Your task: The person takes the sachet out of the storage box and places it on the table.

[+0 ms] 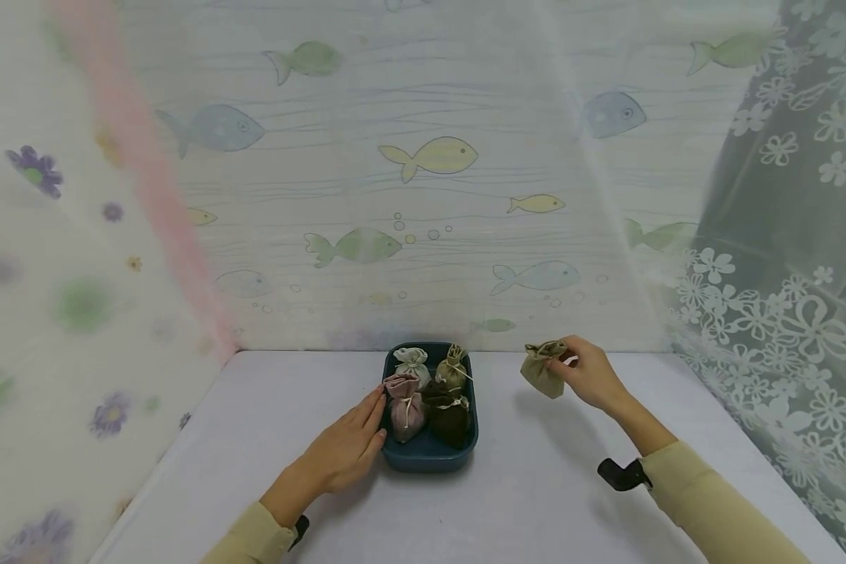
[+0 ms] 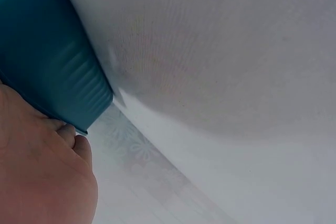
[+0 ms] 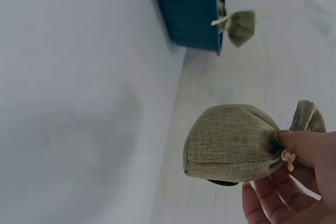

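My right hand pinches the tied neck of an olive-green drawstring pouch, holding it above the table to the right of the tray. In the right wrist view the pouch looks full, with a cream cord and toggle at its neck. A dark blue tray holds a pale pouch, an olive pouch, a pink pouch and a dark brown pouch. My left hand rests its extended fingers along the tray's left side.
A white-covered table lies under the tray. Behind it hangs a fish-print curtain. Floral sheer fabric stands at the right, and a flower-print curtain at the left. A black wrist device sits at my right sleeve.
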{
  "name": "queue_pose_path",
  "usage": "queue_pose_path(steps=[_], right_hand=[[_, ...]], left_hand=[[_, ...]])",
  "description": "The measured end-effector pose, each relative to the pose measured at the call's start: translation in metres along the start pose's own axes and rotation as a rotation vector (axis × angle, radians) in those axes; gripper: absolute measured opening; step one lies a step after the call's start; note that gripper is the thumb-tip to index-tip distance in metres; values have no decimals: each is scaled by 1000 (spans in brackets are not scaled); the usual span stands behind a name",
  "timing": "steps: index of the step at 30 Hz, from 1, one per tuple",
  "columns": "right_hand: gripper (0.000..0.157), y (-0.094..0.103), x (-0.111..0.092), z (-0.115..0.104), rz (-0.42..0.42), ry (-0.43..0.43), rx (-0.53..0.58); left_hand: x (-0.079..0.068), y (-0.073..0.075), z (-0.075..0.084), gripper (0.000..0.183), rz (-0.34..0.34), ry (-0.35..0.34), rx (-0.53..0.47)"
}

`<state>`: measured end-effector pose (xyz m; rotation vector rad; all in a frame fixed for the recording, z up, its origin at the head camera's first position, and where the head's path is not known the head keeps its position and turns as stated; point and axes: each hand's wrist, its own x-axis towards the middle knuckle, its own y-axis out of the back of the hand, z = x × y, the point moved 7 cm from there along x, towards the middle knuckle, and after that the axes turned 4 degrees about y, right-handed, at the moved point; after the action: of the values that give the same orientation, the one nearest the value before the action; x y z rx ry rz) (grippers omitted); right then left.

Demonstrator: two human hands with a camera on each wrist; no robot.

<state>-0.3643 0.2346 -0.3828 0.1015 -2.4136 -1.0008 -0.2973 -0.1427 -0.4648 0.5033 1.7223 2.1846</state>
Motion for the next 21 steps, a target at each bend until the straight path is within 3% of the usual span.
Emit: queue_pose_path(steps=[12,21], right_hand=[[29,-1,11,42,-11,-111,5],[27,-6,11,75,8,-205,-17]], left_hand=[[1,6,5,60,5,-8,-28],[0,2,2,61,-32,15,0]])
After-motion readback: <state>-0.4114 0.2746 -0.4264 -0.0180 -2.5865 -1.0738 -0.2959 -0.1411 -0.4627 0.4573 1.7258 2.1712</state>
